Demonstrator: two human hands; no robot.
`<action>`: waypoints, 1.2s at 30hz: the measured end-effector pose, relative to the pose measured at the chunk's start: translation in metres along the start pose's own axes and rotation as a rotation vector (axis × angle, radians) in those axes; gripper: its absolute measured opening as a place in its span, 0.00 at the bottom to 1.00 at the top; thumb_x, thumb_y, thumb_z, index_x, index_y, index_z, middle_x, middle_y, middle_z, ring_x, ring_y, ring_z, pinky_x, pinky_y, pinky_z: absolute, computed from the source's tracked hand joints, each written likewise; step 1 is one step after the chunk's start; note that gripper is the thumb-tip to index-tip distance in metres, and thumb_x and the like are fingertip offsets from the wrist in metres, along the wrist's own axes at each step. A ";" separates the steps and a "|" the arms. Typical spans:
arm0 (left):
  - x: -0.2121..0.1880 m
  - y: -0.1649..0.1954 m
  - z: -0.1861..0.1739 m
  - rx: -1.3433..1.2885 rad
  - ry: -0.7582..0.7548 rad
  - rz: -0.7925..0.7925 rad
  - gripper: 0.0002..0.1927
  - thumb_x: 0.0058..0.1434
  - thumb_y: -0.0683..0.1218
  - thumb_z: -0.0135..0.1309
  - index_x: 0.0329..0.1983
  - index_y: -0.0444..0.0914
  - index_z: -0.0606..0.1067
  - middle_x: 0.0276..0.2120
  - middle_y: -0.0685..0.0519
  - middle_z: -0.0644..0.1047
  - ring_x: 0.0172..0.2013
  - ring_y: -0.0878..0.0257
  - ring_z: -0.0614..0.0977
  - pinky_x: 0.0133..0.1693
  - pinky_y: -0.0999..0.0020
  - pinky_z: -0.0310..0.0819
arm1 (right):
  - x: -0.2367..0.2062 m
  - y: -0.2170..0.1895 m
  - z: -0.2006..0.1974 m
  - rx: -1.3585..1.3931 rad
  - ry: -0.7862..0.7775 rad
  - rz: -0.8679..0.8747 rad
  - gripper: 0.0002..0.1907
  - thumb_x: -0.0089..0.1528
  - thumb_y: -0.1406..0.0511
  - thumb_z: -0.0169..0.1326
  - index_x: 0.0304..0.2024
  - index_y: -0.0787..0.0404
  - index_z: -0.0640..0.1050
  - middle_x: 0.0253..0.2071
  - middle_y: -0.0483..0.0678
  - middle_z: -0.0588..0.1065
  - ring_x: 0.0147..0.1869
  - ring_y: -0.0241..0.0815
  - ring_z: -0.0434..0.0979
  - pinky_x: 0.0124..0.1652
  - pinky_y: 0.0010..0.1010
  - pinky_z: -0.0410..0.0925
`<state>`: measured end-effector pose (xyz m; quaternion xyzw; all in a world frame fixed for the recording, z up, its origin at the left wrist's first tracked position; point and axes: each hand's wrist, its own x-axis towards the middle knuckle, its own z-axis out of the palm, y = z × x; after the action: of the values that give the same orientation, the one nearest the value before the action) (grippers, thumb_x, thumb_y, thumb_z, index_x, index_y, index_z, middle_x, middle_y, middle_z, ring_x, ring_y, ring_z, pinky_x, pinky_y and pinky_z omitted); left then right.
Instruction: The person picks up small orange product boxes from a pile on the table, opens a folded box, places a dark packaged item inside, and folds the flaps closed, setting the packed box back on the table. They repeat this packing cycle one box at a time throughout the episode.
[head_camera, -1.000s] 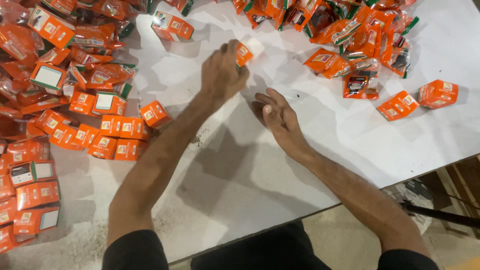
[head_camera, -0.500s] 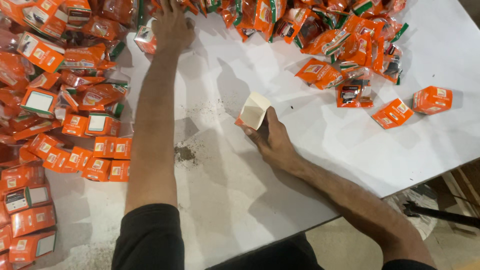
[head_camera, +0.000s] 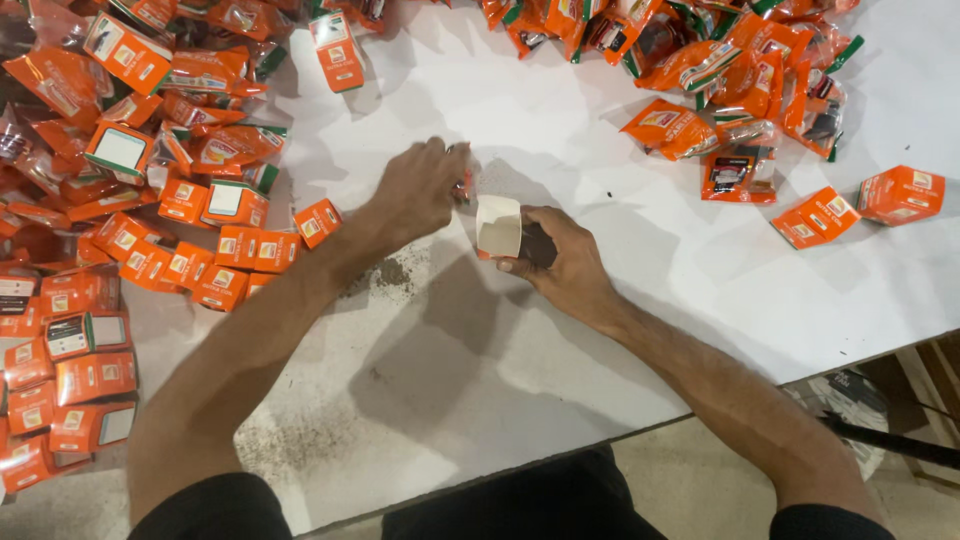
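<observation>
The small carton (head_camera: 498, 226) in my right hand (head_camera: 560, 262) is off-white inside, orange along its edge. The tabletop (head_camera: 560, 130) is white, speckled with dark grains. Closed boxes (head_camera: 240, 247) at my left are orange with white panels. Pouches (head_camera: 740, 90) beyond are orange with green trim and dark windows.

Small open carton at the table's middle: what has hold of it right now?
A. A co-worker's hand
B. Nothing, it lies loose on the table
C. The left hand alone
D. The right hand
D: the right hand grips the small open carton, pale inside showing, while the left hand is beside it on an orange pouch.
</observation>
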<state>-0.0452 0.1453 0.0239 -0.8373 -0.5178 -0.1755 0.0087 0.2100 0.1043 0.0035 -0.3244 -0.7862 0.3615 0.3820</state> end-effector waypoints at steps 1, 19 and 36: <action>-0.013 0.009 -0.010 -0.122 -0.033 -0.099 0.26 0.55 0.39 0.62 0.57 0.35 0.70 0.41 0.42 0.77 0.41 0.44 0.80 0.41 0.50 0.76 | -0.001 0.000 0.000 -0.014 -0.004 0.019 0.30 0.58 0.61 0.70 0.57 0.66 0.73 0.51 0.53 0.76 0.52 0.47 0.81 0.49 0.33 0.75; -0.076 0.094 0.005 -0.057 0.466 0.040 0.08 0.65 0.50 0.60 0.40 0.41 0.76 0.58 0.40 0.67 0.67 0.31 0.59 0.67 0.29 0.38 | -0.006 -0.017 0.003 -0.098 -0.065 0.096 0.31 0.52 0.61 0.73 0.54 0.62 0.75 0.51 0.54 0.77 0.55 0.54 0.77 0.52 0.41 0.72; -0.051 0.080 0.009 -1.155 0.028 -0.624 0.12 0.60 0.40 0.56 0.44 0.30 0.72 0.33 0.52 0.76 0.31 0.69 0.78 0.27 0.72 0.74 | -0.010 -0.019 0.004 -0.185 -0.099 -0.138 0.32 0.59 0.66 0.65 0.65 0.61 0.71 0.59 0.56 0.75 0.65 0.58 0.74 0.59 0.44 0.71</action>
<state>0.0065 0.0657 0.0135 -0.5152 -0.5588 -0.4303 -0.4869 0.2069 0.0852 0.0130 -0.2852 -0.8546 0.2759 0.3351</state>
